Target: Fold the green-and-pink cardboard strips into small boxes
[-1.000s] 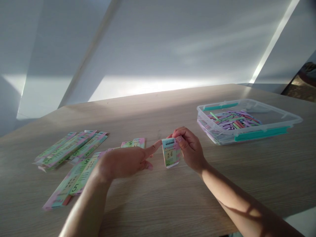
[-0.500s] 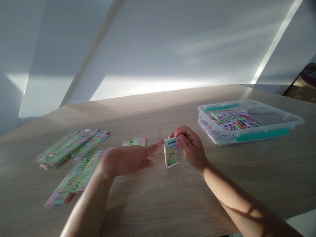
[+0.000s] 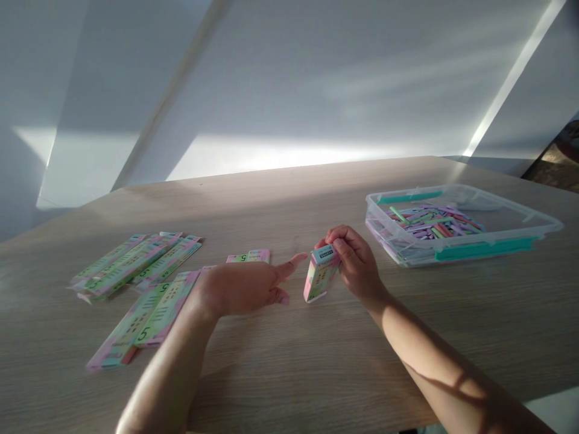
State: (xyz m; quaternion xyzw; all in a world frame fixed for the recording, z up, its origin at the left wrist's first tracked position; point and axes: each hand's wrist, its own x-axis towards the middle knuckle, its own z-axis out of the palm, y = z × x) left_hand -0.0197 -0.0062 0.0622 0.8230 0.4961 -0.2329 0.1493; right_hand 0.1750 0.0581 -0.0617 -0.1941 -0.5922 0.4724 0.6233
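Observation:
My right hand is shut on the top of a small pastel green-and-pink printed carton, which leans to the right with its lower corner near the tabletop. My left hand rests just left of it, index finger pointing at the carton, its tip a small gap away. Behind that hand lie several long pastel printed sleeves marked with a 5, and more sleeves sit further left. A shorter piece lies just past my left fingers.
A clear plastic tub with teal latches stands at the right, holding a pile of coloured sticks. All of this lies on a light wood-grain table, with its far edge ahead and a pale wall behind.
The carton has tilted from leaning left to leaning right in my right hand. My left index fingertip has drawn slightly away from it.

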